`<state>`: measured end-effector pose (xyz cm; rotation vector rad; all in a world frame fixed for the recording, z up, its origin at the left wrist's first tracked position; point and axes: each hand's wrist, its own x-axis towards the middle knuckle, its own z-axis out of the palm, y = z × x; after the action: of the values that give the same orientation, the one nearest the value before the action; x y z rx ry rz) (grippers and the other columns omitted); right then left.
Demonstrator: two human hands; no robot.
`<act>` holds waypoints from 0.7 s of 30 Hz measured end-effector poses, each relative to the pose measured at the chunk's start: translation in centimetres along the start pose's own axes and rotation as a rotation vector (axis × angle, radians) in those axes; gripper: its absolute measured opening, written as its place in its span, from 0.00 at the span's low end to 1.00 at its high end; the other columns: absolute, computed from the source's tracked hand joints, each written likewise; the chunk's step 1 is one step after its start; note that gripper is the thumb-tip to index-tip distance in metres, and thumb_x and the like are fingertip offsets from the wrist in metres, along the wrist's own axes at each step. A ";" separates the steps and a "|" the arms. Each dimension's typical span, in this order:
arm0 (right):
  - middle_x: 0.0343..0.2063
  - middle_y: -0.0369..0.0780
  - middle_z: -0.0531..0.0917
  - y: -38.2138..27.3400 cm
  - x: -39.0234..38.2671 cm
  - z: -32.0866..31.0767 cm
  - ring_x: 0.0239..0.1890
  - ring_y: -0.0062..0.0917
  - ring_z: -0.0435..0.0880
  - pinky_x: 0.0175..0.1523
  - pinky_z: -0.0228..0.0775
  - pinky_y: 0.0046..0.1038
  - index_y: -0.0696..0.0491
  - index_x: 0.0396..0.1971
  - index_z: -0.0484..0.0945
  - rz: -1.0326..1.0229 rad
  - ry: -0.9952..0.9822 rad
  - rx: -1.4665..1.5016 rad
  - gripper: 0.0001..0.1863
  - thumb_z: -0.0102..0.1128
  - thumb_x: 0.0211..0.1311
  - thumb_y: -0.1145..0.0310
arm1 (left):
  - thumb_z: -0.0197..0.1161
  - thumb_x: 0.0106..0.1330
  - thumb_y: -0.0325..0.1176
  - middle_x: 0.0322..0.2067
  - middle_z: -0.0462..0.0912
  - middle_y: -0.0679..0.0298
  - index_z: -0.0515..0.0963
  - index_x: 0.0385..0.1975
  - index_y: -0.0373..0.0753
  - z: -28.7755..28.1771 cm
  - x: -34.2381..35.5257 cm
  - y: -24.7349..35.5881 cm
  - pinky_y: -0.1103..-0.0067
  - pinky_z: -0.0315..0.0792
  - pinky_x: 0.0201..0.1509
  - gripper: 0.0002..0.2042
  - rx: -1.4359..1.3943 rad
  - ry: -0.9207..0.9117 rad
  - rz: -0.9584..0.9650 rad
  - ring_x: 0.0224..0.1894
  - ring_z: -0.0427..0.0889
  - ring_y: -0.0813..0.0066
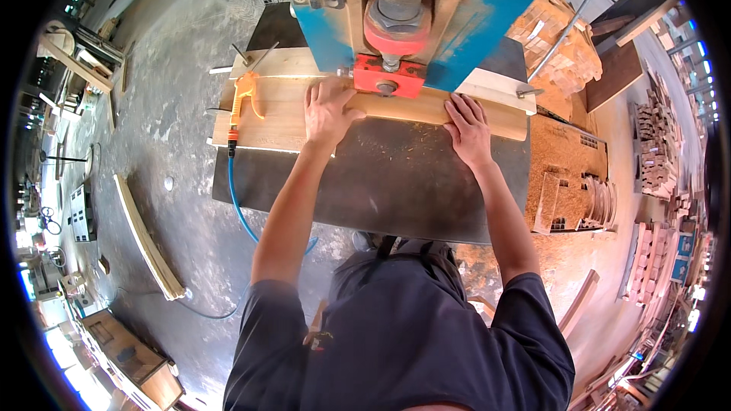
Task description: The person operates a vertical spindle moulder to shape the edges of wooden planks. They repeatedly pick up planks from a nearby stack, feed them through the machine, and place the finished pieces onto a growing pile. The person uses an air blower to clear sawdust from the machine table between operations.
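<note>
1 wooden strip [415, 109], long axis roughly 9-to-3 o'clock; we list left hand [327, 113] at its 9 end, right hand [470, 129] towards 3, both flattened, fingers extended.

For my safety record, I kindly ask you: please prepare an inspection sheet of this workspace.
Surface: dark table, with wood crumbs scattered on it.
Job's things: pale wooden strip at the red block; contact between them is unclear.
Clutter: orange air gun lying on a pale board, left.
Grips: left grip rests on wood left of the block; right grip has fingers on the strip.
Cables: blue hose runs from the air gun over the table's near edge.
Surroundings: wooden lengths on the floor, left; stacked wood, right.
</note>
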<state>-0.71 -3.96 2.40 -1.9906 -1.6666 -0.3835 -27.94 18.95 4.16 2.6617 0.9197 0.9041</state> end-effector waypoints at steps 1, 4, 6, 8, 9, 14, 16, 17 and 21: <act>0.68 0.38 0.79 0.0 -0.1 -0.2 0.72 0.39 0.74 0.77 0.63 0.46 0.47 0.63 0.81 -0.004 -0.006 -0.001 0.28 0.71 0.61 0.68 | 0.83 0.47 0.50 0.59 0.78 0.57 0.90 0.48 0.49 0.1 -0.2 0.0 0.55 0.64 0.73 0.27 0.010 0.005 0.009 0.66 0.71 0.47; 0.68 0.38 0.79 -0.1 -0.1 -0.6 0.72 0.40 0.74 0.77 0.62 0.47 0.48 0.63 0.81 -0.022 -0.017 0.020 0.28 0.71 0.61 0.67 | 0.84 0.46 0.49 0.60 0.77 0.57 0.90 0.50 0.50 0.0 -0.8 -0.4 0.55 0.65 0.73 0.28 -0.021 -0.059 -0.016 0.66 0.72 0.48; 0.68 0.39 0.79 -0.5 -0.6 -1.1 0.71 0.40 0.74 0.77 0.62 0.47 0.48 0.63 0.81 -0.028 -0.023 0.024 0.28 0.71 0.61 0.67 | 0.84 0.45 0.48 0.60 0.77 0.57 0.90 0.49 0.50 0.0 -1.7 -0.2 0.56 0.66 0.72 0.28 -0.012 -0.046 -0.021 0.66 0.72 0.48; 0.67 0.39 0.79 -1.4 -1.7 -1.7 0.71 0.40 0.74 0.77 0.63 0.47 0.49 0.63 0.81 -0.028 -0.038 0.025 0.28 0.71 0.61 0.68 | 0.84 0.44 0.47 0.59 0.78 0.58 0.90 0.49 0.49 -0.7 -3.3 0.5 0.56 0.68 0.71 0.28 -0.005 -0.027 -0.023 0.65 0.73 0.49; 0.67 0.39 0.80 -1.9 -2.3 -2.1 0.70 0.40 0.75 0.77 0.63 0.47 0.49 0.63 0.81 -0.026 -0.045 0.023 0.28 0.72 0.60 0.68 | 0.84 0.43 0.46 0.58 0.78 0.59 0.90 0.48 0.49 -1.1 -4.2 0.9 0.56 0.69 0.69 0.27 -0.001 -0.009 -0.019 0.64 0.74 0.50; 0.67 0.43 0.78 -4.5 -7.3 -5.7 0.70 0.44 0.73 0.76 0.62 0.48 0.50 0.64 0.78 -0.032 -0.164 0.094 0.34 0.77 0.55 0.65 | 0.84 0.41 0.41 0.49 0.81 0.66 0.90 0.43 0.43 -4.4 -10.2 4.2 0.61 0.73 0.60 0.25 -0.053 -0.060 -0.003 0.56 0.78 0.59; 0.67 0.45 0.76 -4.8 -7.0 -7.9 0.70 0.46 0.72 0.75 0.63 0.48 0.51 0.68 0.75 0.039 -0.203 0.018 0.41 0.80 0.52 0.63 | 0.83 0.41 0.39 0.48 0.80 0.65 0.89 0.43 0.41 -5.0 -12.0 4.8 0.62 0.73 0.58 0.25 -0.087 -0.039 0.037 0.55 0.79 0.59; 0.68 0.46 0.76 -5.0 -7.0 -8.7 0.70 0.48 0.72 0.74 0.64 0.48 0.51 0.69 0.73 0.076 -0.220 -0.021 0.44 0.81 0.50 0.62 | 0.83 0.41 0.38 0.48 0.80 0.65 0.88 0.42 0.40 -5.4 -12.7 5.2 0.63 0.73 0.58 0.25 -0.105 -0.030 0.060 0.54 0.79 0.59; 0.57 0.47 0.77 -4.1 -6.6 -9.5 0.63 0.49 0.74 0.68 0.68 0.49 0.55 0.58 0.74 0.078 -0.348 -0.012 0.44 0.88 0.38 0.61 | 0.81 0.45 0.33 0.47 0.80 0.65 0.86 0.45 0.39 -5.9 -14.1 6.5 0.63 0.74 0.56 0.23 -0.080 0.030 0.085 0.51 0.80 0.58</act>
<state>-5.02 -14.14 7.65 -2.2206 -1.7827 -0.0170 -37.05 5.08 4.27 2.6432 0.7644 0.9811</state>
